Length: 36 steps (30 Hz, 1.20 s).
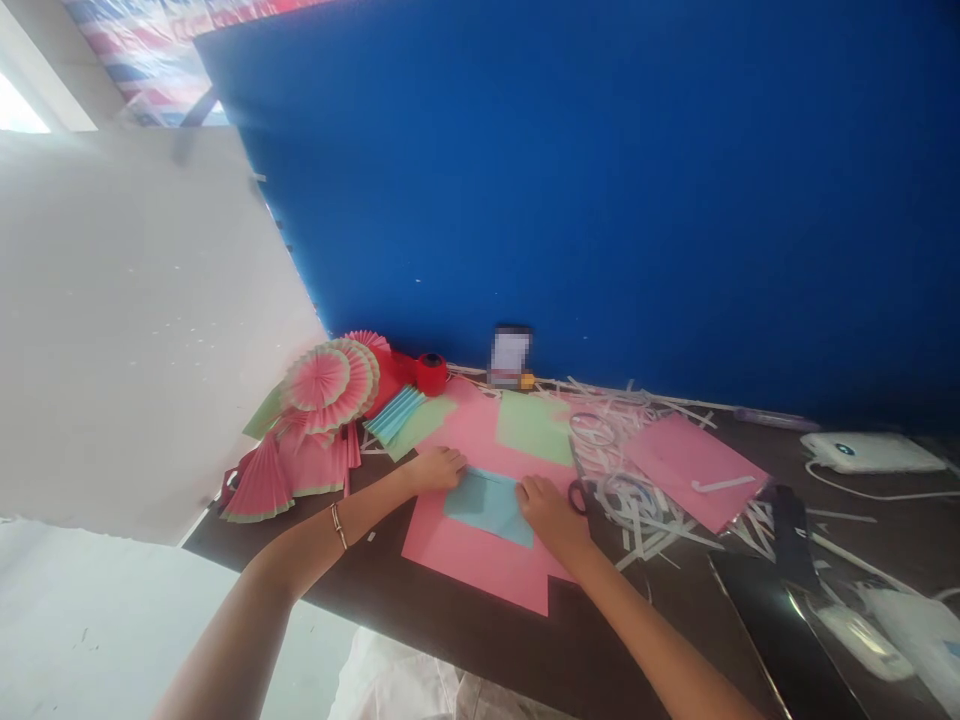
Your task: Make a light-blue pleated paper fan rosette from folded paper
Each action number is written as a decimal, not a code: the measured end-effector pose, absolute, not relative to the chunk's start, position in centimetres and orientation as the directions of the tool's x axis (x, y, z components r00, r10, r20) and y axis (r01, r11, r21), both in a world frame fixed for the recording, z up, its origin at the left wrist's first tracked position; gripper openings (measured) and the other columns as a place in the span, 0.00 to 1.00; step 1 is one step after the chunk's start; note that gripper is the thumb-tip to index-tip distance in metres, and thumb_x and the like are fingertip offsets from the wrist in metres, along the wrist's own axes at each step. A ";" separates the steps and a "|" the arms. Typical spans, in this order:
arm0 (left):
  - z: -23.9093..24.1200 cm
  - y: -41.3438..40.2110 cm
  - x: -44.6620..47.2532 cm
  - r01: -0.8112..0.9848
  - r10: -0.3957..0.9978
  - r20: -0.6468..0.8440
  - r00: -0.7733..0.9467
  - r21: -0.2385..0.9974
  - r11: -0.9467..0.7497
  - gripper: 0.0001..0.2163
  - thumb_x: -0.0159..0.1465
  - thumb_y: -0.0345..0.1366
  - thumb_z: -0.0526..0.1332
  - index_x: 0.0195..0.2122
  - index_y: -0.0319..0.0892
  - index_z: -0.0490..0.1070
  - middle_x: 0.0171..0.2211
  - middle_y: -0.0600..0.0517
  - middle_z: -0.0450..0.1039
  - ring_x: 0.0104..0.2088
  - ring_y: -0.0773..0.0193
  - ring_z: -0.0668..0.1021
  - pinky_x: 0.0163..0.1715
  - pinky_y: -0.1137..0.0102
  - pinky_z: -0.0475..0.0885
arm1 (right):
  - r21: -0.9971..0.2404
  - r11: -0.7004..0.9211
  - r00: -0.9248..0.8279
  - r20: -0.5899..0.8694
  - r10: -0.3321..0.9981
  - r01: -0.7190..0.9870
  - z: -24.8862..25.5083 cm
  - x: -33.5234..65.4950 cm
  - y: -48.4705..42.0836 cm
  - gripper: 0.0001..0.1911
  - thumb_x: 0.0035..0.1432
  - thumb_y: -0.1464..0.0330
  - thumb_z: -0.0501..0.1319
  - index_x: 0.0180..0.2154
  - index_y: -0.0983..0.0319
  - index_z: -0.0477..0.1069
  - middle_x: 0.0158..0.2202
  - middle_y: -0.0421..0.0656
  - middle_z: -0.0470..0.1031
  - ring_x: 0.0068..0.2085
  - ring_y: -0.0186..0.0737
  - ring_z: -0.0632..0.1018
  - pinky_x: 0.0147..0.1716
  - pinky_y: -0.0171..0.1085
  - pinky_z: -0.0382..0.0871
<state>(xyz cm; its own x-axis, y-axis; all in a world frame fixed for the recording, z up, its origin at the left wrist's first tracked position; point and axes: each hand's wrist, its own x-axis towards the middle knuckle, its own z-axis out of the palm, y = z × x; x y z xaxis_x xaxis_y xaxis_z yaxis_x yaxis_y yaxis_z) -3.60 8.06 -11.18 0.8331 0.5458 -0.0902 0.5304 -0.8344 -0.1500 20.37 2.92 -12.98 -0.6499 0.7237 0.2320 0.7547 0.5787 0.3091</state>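
Observation:
A light blue sheet of paper (489,508) lies on top of pink sheets (480,575), with a narrow fold along its far edge. My left hand (441,468) pinches the far left corner of the blue paper, fingers closed. At the far right corner, my right hand (549,508) grips the same fold with curled fingers. Dark scissors handles (577,497) show right beside my right hand. Beyond the blue paper lies a light green sheet (534,425), and a pleated blue paper strip (396,415) rests behind my left hand.
Pleated pink and green paper fans (319,380) pile up at the left. A red tape roll (431,374) stands near the blue partition (585,200). White paper strips (637,510) and a pink sheet (694,465) spread rightward. A black glossy device (772,630) lies at the front right.

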 end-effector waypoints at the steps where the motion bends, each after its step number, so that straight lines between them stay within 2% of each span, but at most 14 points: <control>1: -11.3 7.6 -3.4 0.538 0.554 -0.095 0.827 -0.154 -0.829 0.10 0.62 0.24 0.51 0.32 0.32 0.72 0.34 0.41 0.70 0.35 0.60 0.71 0.30 0.67 0.64 | 0.310 0.575 -0.646 0.221 0.730 0.757 -13.1 20.2 2.8 0.15 0.45 0.87 0.50 0.28 0.63 0.65 0.27 0.47 0.66 0.30 0.45 0.66 0.29 0.40 0.57; 3: -11.4 6.6 -3.1 0.552 0.570 -0.104 0.815 -0.162 -0.818 0.09 0.60 0.23 0.52 0.31 0.32 0.72 0.36 0.40 0.69 0.36 0.59 0.71 0.31 0.66 0.64 | 0.271 0.582 -0.636 0.193 0.748 0.767 -13.2 20.1 2.7 0.15 0.46 0.86 0.50 0.29 0.64 0.66 0.28 0.48 0.66 0.31 0.45 0.66 0.30 0.41 0.57; 6: -11.1 5.3 -2.5 0.601 0.625 -0.138 0.769 -0.177 -0.779 0.08 0.58 0.21 0.53 0.31 0.32 0.72 0.39 0.39 0.69 0.38 0.56 0.71 0.31 0.66 0.64 | 0.013 0.577 -0.574 0.121 0.810 0.817 -13.1 20.2 3.2 0.11 0.49 0.82 0.52 0.28 0.64 0.68 0.29 0.48 0.68 0.34 0.45 0.67 0.34 0.41 0.58; 8: -10.7 4.9 -2.1 0.647 0.673 -0.167 0.720 -0.189 -0.739 0.09 0.57 0.21 0.53 0.32 0.32 0.73 0.39 0.38 0.68 0.37 0.56 0.71 0.31 0.65 0.63 | -0.173 0.518 -0.514 0.074 0.855 0.837 -12.9 20.4 4.0 0.09 0.53 0.77 0.52 0.26 0.62 0.68 0.29 0.46 0.68 0.35 0.43 0.68 0.35 0.39 0.58; 11: -10.2 5.0 -1.4 0.688 0.710 -0.176 0.682 -0.174 -0.704 0.07 0.57 0.24 0.55 0.31 0.32 0.73 0.38 0.38 0.68 0.35 0.55 0.72 0.30 0.64 0.63 | -0.304 0.411 -0.419 0.044 0.907 0.860 -12.8 20.6 5.2 0.08 0.56 0.70 0.53 0.28 0.61 0.68 0.31 0.44 0.68 0.34 0.40 0.69 0.33 0.36 0.58; 15: -10.0 6.1 -1.3 0.767 0.762 -0.129 0.634 -0.022 -0.642 0.08 0.59 0.30 0.55 0.28 0.33 0.73 0.36 0.39 0.70 0.35 0.56 0.72 0.34 0.63 0.63 | -0.419 0.307 -0.341 -0.006 0.940 0.854 -12.8 20.6 6.1 0.04 0.52 0.70 0.55 0.28 0.62 0.67 0.30 0.43 0.69 0.34 0.39 0.69 0.32 0.35 0.58; 19: -9.7 7.2 -1.9 0.805 0.801 -0.084 0.593 0.093 -0.586 0.12 0.62 0.38 0.54 0.33 0.38 0.74 0.35 0.45 0.73 0.36 0.59 0.74 0.35 0.67 0.64 | -0.499 0.287 -0.344 -0.025 0.939 0.818 -12.5 20.5 6.0 0.05 0.49 0.69 0.56 0.23 0.61 0.66 0.28 0.41 0.69 0.33 0.38 0.70 0.32 0.34 0.59; 23: -9.2 7.5 -2.4 0.762 0.827 -0.068 0.558 0.438 -0.477 0.15 0.59 0.47 0.56 0.39 0.44 0.74 0.37 0.50 0.76 0.37 0.62 0.75 0.35 0.72 0.65 | -0.570 0.247 -0.319 -0.028 0.947 0.783 -11.3 20.3 5.3 0.06 0.51 0.67 0.54 0.25 0.61 0.66 0.26 0.40 0.71 0.30 0.37 0.71 0.29 0.34 0.61; 26: -9.2 7.3 -2.5 0.675 0.801 -0.105 0.590 0.608 -0.418 0.14 0.60 0.45 0.56 0.37 0.44 0.76 0.36 0.52 0.77 0.35 0.65 0.76 0.33 0.75 0.65 | -0.642 0.203 -0.286 -0.026 0.958 0.740 -10.3 20.2 4.7 0.08 0.51 0.65 0.54 0.24 0.61 0.67 0.26 0.40 0.73 0.29 0.37 0.72 0.29 0.34 0.63; 29: -9.4 7.2 -2.4 0.603 0.789 -0.073 0.610 0.690 -0.401 0.12 0.61 0.41 0.56 0.35 0.41 0.76 0.33 0.51 0.78 0.32 0.66 0.76 0.33 0.75 0.66 | -0.783 0.152 -0.258 -0.011 0.966 0.603 -9.8 20.5 4.4 0.09 0.48 0.63 0.57 0.24 0.62 0.70 0.27 0.42 0.75 0.31 0.39 0.74 0.30 0.35 0.64; 32: -9.4 7.1 -2.5 0.570 0.803 -0.033 0.595 0.722 -0.392 0.12 0.60 0.40 0.57 0.33 0.39 0.76 0.33 0.50 0.78 0.32 0.66 0.76 0.33 0.75 0.66 | -0.897 0.083 -0.224 -0.019 0.974 0.435 -10.1 21.0 4.4 0.13 0.47 0.59 0.60 0.28 0.63 0.73 0.30 0.45 0.77 0.33 0.41 0.75 0.33 0.37 0.67; 36: -8.9 7.0 -2.7 0.557 0.801 -0.022 0.598 0.730 -0.395 0.11 0.60 0.38 0.57 0.32 0.38 0.75 0.33 0.49 0.77 0.32 0.66 0.76 0.34 0.75 0.67 | -0.946 -0.021 -0.145 -0.072 0.987 0.324 -10.5 21.1 4.2 0.16 0.46 0.57 0.61 0.30 0.64 0.75 0.33 0.47 0.78 0.34 0.43 0.76 0.34 0.39 0.69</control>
